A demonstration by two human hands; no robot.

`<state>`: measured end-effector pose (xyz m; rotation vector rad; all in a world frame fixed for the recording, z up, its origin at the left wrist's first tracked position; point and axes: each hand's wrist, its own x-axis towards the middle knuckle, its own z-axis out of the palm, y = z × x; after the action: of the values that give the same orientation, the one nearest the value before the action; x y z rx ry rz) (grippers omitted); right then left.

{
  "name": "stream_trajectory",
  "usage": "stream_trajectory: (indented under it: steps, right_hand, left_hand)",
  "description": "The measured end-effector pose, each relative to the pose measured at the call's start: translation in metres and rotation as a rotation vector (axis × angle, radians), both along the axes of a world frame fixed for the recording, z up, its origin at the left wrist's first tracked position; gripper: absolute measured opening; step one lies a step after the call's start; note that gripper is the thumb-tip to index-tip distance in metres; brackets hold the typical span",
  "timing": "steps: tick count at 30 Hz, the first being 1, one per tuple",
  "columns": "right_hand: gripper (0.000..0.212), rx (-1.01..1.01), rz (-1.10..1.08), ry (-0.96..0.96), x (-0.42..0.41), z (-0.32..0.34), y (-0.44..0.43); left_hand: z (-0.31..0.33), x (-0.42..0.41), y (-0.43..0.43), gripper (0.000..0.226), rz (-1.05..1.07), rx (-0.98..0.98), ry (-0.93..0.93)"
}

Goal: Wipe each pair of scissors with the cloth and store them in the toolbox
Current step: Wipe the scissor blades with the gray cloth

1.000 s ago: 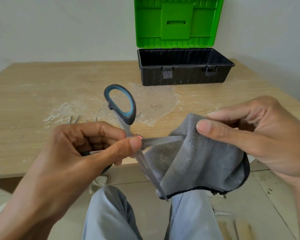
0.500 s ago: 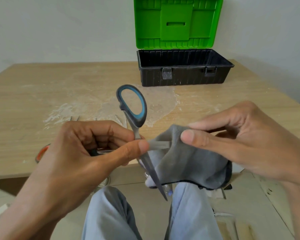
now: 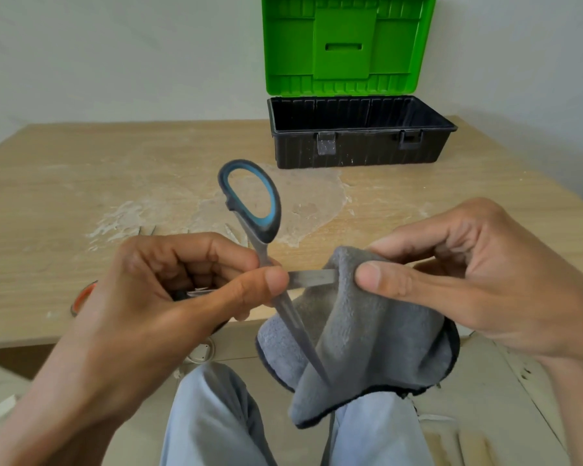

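grey cloth point(image 3: 367, 331), pinched by right hand point(image 3: 478, 280) fingers point(image 3: 384, 280), has slid along the scissors point(image 3: 263, 253) toward the gripping left hand point(image 3: 169, 297)

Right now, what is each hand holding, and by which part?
The left hand holds the open blue-handled scissors near the pivot, thumb pressed there; the right hand pinches the grey cloth around one blade.

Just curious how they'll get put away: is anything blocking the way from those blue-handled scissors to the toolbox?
Nothing visible does. The black toolbox sits open, green lid raised, with only stained wooden table before it. The grey cloth wraps one blade of the blue-handled scissors.
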<state>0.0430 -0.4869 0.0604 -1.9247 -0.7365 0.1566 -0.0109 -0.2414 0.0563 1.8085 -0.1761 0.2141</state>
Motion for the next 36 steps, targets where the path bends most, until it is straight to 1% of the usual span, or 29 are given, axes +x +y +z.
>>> stream_trajectory:
  steps: [4,7,11,14,17,21,25,30,32,35,36]
  right_hand:
    - [0.018,-0.003,0.011,0.02,0.001,0.001,0.003]
    - [0.013,0.019,-0.005,0.031,0.004,0.001,-0.003]
    - [0.013,0.037,-0.024,0.002,0.003,0.001,-0.002]
    - [0.012,0.015,0.01,0.005,0.002,0.001,0.002]
    - [0.014,0.022,-0.015,0.004,0.004,0.002,-0.001]
    - [0.014,0.087,-0.083,0.013,0.006,0.004,-0.007]
    - [0.014,0.096,-0.093,0.005,0.003,0.002,-0.007]
    - [0.015,0.098,-0.033,0.056,0.002,0.001,-0.005]
    - [0.016,0.139,-0.022,0.102,0.003,-0.001,-0.005]
    - [0.021,0.205,-0.026,0.186,0.004,-0.002,-0.005]
    - [0.022,0.208,-0.027,0.191,0.003,-0.002,-0.005]
  left_hand:
    - [-0.004,0.001,0.001,0.019,-0.003,-0.005,0.015]
    - [-0.004,0.001,0.004,0.021,0.006,-0.056,0.042]
    - [-0.001,0.002,0.0,0.015,0.022,-0.121,0.087]
    - [0.0,0.002,-0.005,0.015,0.003,-0.148,0.103]
    - [0.0,0.003,-0.004,0.014,0.008,-0.168,0.108]
    - [-0.002,0.002,0.007,0.024,0.006,-0.139,0.103]
    - [-0.002,0.003,0.005,0.015,0.024,-0.174,0.132]
    - [-0.006,0.003,0.008,0.033,0.0,-0.165,0.117]
    - [-0.005,0.003,0.007,0.032,-0.009,-0.166,0.122]
    - [-0.004,0.004,0.007,0.021,-0.003,-0.2,0.155]
    - [-0.005,0.004,0.008,0.021,-0.002,-0.205,0.161]
